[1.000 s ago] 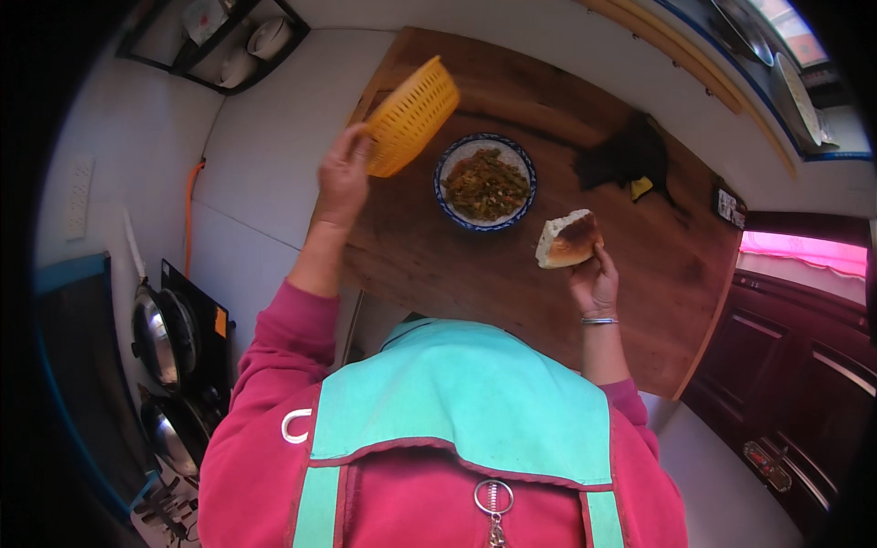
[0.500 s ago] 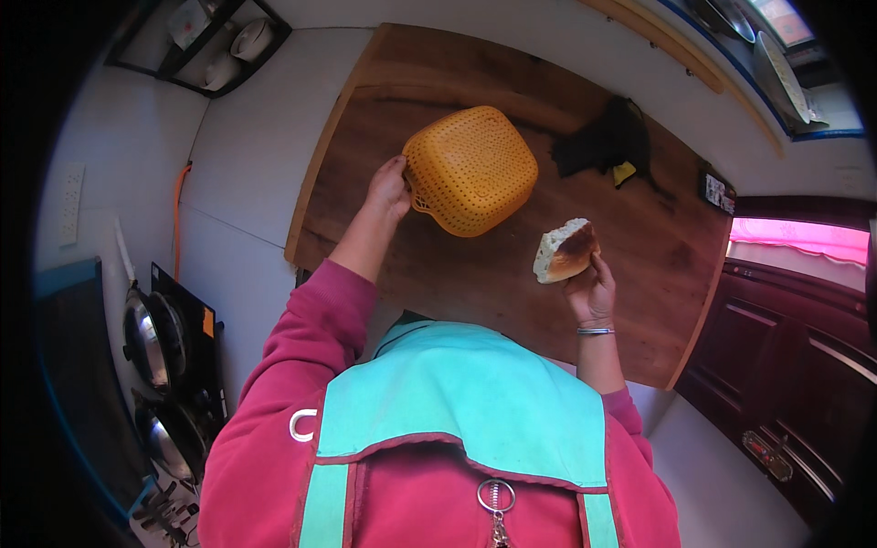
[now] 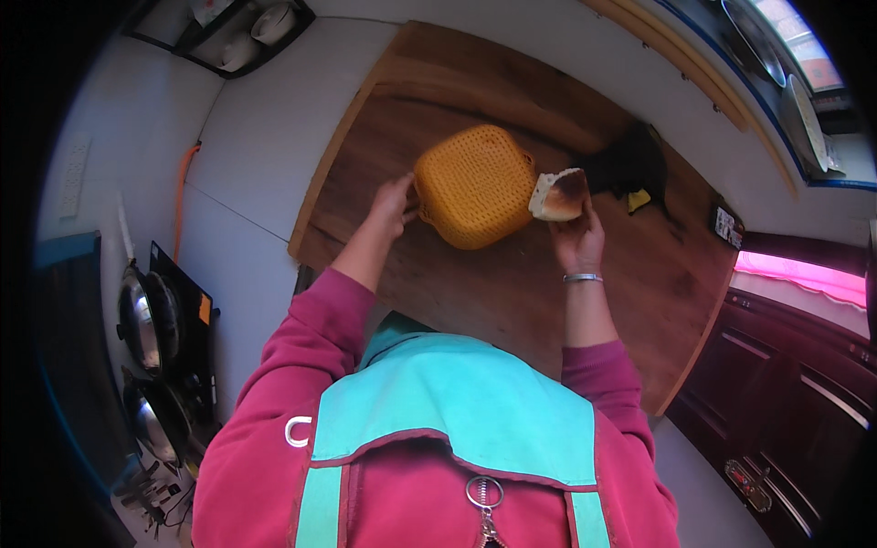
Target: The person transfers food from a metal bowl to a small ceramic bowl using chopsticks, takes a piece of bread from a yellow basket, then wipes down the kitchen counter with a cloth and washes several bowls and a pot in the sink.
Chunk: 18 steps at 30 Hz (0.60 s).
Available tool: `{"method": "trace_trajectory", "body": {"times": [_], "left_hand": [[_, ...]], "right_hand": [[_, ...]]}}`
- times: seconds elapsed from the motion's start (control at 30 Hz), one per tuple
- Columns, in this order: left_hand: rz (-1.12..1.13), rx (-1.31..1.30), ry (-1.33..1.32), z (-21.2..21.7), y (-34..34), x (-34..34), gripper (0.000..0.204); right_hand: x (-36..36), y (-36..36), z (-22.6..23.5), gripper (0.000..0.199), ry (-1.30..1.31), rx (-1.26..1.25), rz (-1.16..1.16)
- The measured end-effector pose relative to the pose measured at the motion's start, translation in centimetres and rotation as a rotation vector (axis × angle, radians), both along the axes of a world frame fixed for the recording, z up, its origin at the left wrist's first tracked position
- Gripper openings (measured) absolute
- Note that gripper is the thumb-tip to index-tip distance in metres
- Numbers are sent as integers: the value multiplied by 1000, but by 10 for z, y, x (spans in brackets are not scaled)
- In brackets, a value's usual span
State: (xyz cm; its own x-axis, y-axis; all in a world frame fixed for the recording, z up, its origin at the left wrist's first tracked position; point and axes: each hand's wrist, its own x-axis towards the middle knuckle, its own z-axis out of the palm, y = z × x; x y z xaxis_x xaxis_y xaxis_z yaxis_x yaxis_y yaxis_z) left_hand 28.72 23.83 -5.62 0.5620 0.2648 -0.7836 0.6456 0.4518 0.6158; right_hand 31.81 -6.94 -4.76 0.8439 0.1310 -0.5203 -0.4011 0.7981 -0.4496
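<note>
An orange plastic basket (image 3: 480,187), perforated all over, is bottom side up above the wooden table (image 3: 438,288). My left hand (image 3: 396,205) grips its left edge, the fingertips partly hidden by the rim. In my right hand (image 3: 577,239) is a piece of bread (image 3: 561,195) with a browned crust and a pale torn side. The bread is at the basket's right edge; whether the two touch, I cannot tell.
A black cloth-like item (image 3: 635,164) with a yellow patch lies at the table's far right, and a small dark box (image 3: 727,226) near the right corner. Pans (image 3: 146,320) hang or stand at left. Dark red cabinets (image 3: 776,384) are at right.
My right hand has carried the bread up and left to the basket's side. The basket has tilted and shifted slightly, my left hand still at its left edge.
</note>
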Motion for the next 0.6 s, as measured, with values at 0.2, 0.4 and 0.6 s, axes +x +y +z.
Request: {"method": "trace_trajectory", "body": {"times": [0.2, 0.4, 0.6], "left_hand": [[-176, -334, -57, -13, 21, 2, 48], [-269, -673, -181, -12, 39, 15, 62], [-402, -561, -202, -5, 81, 43, 66]], "right_hand": [[14, 10, -18, 43, 86, -9, 34], [8, 25, -13, 47, 38, -44, 53], [19, 71, -4, 48, 84, -40, 74]]}}
